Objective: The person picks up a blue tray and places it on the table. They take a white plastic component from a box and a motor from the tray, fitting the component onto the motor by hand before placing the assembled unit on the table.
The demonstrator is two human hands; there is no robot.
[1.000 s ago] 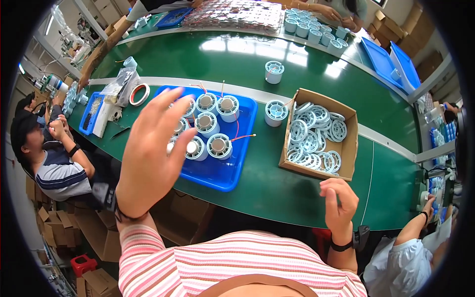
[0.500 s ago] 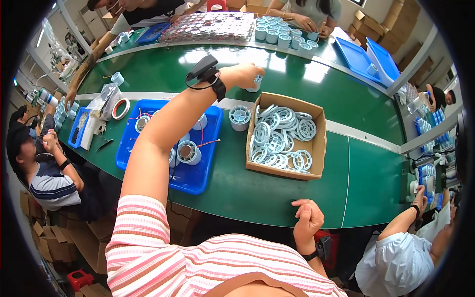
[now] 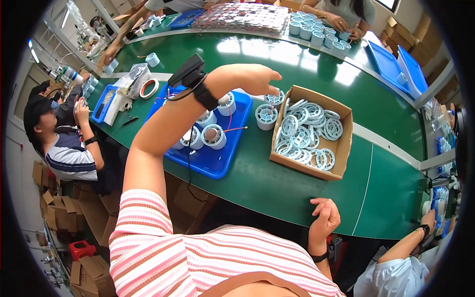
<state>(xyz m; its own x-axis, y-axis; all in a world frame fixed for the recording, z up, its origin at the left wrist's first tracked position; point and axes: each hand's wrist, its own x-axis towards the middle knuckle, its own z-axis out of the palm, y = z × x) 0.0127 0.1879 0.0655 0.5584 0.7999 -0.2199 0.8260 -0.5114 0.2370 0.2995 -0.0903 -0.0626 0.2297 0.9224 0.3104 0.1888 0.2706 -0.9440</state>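
Note:
My left hand [image 3: 247,79] reaches over the bench with nothing in it, fingers stretched out and apart, beside a light-blue round housing [image 3: 273,97]. The fingertips are just above and left of that housing. A second housing [image 3: 266,117] with a spoked top stands nearer me, against the cardboard box [image 3: 311,173] of loose light-blue spoked rings [image 3: 332,128]. Under my left forearm is a blue tray [image 3: 217,169] of several housings [image 3: 213,136] with red wires, partly hidden. My right hand [image 3: 325,218] hangs by the bench's near edge, loosely curled and holding nothing visible.
Across the bench, a person's hands [image 3: 341,24] handle a group of housings [image 3: 316,37]. A blue tray [image 3: 391,69] stands far right. At left are a tape roll [image 3: 149,88], a plastic bag [image 3: 136,79] and a small parts tray [image 3: 105,104]. Co-workers sit on both sides.
My left hand has let go of the far housing and drawn back to the left. That housing now stands behind the other one. The whole view has shifted; my right hand stays curled.

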